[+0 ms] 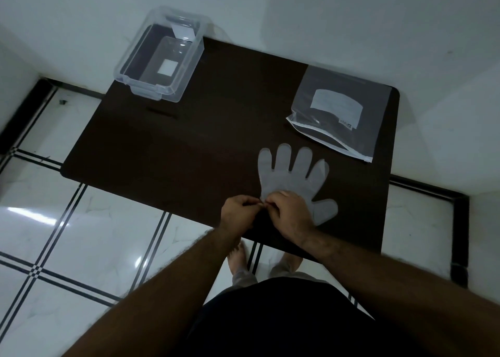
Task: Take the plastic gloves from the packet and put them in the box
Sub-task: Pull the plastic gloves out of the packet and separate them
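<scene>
Right hand hides glove cuff.

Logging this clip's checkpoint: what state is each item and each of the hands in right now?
plastic glove: out of the packet, flat on the table, fingers spread, cuff edge pinched.
packet: lying flat, mouth open.
box: lid off, no glove inside.
left hand: fingers closed at the glove's cuff.
right hand: fingers closed at the same cuff edge.
table: dark, bearing all three items.
</scene>
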Available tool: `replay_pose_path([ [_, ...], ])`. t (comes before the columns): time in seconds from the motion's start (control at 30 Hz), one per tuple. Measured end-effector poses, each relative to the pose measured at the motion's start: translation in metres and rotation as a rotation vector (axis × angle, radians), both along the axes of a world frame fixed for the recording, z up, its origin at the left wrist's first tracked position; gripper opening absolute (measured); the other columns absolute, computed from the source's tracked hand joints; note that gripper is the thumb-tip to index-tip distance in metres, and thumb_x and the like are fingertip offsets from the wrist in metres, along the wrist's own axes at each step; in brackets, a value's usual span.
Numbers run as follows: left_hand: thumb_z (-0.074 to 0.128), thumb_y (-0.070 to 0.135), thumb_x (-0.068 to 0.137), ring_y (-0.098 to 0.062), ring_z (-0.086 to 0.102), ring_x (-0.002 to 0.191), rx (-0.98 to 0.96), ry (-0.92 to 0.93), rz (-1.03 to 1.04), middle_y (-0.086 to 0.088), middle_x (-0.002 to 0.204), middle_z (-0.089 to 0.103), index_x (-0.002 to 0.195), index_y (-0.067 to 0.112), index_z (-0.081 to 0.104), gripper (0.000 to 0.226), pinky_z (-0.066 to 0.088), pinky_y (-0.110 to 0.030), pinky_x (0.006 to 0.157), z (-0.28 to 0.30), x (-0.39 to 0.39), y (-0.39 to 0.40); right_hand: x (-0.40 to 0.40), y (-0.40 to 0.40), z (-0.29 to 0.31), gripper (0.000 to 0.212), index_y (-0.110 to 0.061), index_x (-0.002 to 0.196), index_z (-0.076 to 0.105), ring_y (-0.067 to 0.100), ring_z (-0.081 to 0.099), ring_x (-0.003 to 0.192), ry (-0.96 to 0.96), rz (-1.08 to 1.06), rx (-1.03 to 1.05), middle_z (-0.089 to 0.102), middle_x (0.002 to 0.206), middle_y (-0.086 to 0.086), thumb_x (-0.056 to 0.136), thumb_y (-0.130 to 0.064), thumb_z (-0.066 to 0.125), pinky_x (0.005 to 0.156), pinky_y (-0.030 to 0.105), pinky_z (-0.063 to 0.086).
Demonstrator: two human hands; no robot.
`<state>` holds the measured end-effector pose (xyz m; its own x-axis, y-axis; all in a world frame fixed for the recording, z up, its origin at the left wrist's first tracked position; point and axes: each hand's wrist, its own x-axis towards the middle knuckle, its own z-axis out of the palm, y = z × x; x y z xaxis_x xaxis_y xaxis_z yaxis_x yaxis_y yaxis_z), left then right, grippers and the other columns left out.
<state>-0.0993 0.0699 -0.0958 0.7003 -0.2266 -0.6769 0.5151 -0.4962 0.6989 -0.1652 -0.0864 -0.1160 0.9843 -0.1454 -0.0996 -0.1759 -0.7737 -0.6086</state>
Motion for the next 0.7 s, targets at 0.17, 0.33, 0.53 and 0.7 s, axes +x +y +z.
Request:
replay_pose_path([
  [0.17,0.073,0.015,0.098,-0.019,0.068,0.076,-0.082,0.165,0.099,-0.008,0.099,0.078,0.105,0.013,0.081,0.01,0.055,-0.027,0.059,0.007,0.006,-0.002,-0.004,-0.001,0.003,0.008,-0.017,0.101,0.072,0.015,0.062,0.088,-0.015,-0.016,0.047,0.071,0.095,0.002,0.1,-0.023,0.066,0.082,0.03,0.05],
  [0.33,0.074,0.012,0.097,-0.017,0.07,0.077,-0.126,0.238,0.118,-0.009,0.095,0.079,0.105,0.006,0.08,0.011,0.057,-0.026,0.061,0.008,0.011,-0.005,-0.004,-0.004,0.006,0.009,-0.017,0.101,0.073,0.014,0.061,0.09,-0.017,-0.042,0.08,0.07,0.096,0.0,0.1,-0.023,0.066,0.083,0.029,0.049],
  [0.53,0.074,0.006,0.095,-0.022,0.075,0.089,-0.184,0.225,0.152,-0.017,0.104,0.079,0.108,0.0,0.075,0.014,0.064,-0.034,0.082,0.01,0.008,-0.011,-0.007,-0.005,0.008,0.011,-0.015,0.108,0.073,0.01,0.061,0.094,-0.003,-0.093,0.104,0.072,0.101,0.001,0.1,-0.02,0.069,0.086,0.024,0.047],
  [0.7,0.074,0.0,0.093,-0.022,0.076,0.087,-0.17,0.174,0.179,-0.016,0.102,0.079,0.105,0.003,0.076,0.012,0.066,-0.036,0.081,0.009,0.005,-0.013,-0.007,-0.005,0.014,0.009,-0.014,0.106,0.074,0.008,0.061,0.09,0.015,-0.146,0.148,0.071,0.099,-0.001,0.101,-0.018,0.068,0.078,0.01,0.041],
])
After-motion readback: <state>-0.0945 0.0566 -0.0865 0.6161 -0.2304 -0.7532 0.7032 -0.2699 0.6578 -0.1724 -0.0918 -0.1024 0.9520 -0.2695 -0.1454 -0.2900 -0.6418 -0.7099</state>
